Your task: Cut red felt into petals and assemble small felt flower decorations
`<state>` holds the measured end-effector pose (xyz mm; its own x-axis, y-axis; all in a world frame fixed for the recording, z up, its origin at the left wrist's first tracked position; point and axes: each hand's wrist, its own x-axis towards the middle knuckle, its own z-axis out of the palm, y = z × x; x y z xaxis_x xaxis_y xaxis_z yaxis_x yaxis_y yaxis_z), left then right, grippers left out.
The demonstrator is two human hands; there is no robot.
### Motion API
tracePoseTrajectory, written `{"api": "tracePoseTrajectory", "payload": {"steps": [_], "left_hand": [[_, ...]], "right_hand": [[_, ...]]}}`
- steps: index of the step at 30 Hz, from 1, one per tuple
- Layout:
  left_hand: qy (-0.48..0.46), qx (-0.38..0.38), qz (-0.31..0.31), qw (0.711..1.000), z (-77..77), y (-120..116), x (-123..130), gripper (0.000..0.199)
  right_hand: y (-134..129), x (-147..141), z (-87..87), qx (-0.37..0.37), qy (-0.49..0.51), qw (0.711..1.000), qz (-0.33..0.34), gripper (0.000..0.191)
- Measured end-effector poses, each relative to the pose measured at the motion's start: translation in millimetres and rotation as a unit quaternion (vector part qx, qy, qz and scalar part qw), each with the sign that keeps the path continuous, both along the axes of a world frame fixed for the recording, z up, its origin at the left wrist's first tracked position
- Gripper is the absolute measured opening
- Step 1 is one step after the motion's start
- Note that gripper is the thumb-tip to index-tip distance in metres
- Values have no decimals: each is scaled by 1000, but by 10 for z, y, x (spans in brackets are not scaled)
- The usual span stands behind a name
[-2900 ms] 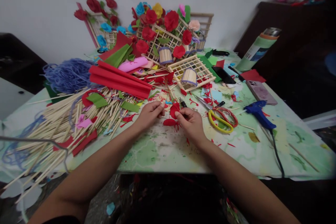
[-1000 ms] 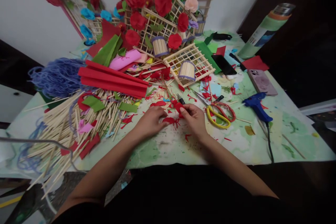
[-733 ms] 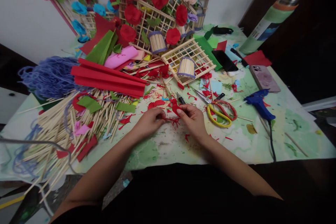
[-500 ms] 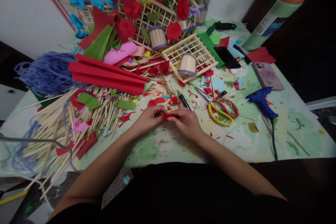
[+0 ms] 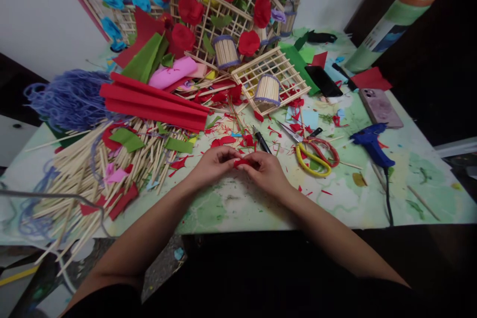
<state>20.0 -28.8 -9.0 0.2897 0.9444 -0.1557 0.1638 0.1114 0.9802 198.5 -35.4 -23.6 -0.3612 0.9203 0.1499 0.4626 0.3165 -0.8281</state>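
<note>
Between my fingertips is a small piece of red crepe paper [image 5: 243, 162], pinched from both sides just above the table's front part. My left hand [image 5: 215, 165] closes on its left end, and my right hand [image 5: 269, 171] grips its right end with thumb and fingers. Part of the paper is hidden by the fingers. Right behind my hands lie a black pen [image 5: 262, 140] and red paper scraps [image 5: 223, 141]. Scissors with yellow and red handles [image 5: 313, 156] rest to the right of my right hand.
Bundled wooden sticks [image 5: 89, 179], blue yarn [image 5: 69, 97] and folded red paper [image 5: 154, 104] lie left. Stick lattices with paper flowers [image 5: 219, 15] stand behind, a small lattice [image 5: 294, 77] before them. Rightward are a blue glue gun [image 5: 372, 144], phone [image 5: 380, 108] and bottle [image 5: 391, 25].
Both hands keep hold of the red paper; my left fingers have shifted slightly to the right, closer around it. The whole view has moved a little.
</note>
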Motion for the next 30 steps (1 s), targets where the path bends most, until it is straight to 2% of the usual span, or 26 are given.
{"api": "tracePoseTrajectory", "payload": {"steps": [4,7,12,21,24,26,30], "left_hand": [[-15,5,27,1000,44,-25,32,33],[-22,-5,22,1000,36,-27,52,37],[-12,10,44,999,12,-8,45,29],[-2,18,61,998,38,-9,-7,30],[46,28,60,997,24,20,-52,26],[105,42,48,992,10,56,-91,19],[268,100,-5,958,-5,116,-151,13]], "right_hand": [[-5,-1,11,2,-8,1000,-21,15],[-11,-2,43,13,-12,1000,-18,16],[-15,8,97,43,-21,999,-18,16],[10,3,83,29,-38,999,-21,24],[29,31,100,41,-57,997,-11,24],[59,94,140,65,-87,994,-29,21],[96,295,240,80,-190,976,-70,17]]}}
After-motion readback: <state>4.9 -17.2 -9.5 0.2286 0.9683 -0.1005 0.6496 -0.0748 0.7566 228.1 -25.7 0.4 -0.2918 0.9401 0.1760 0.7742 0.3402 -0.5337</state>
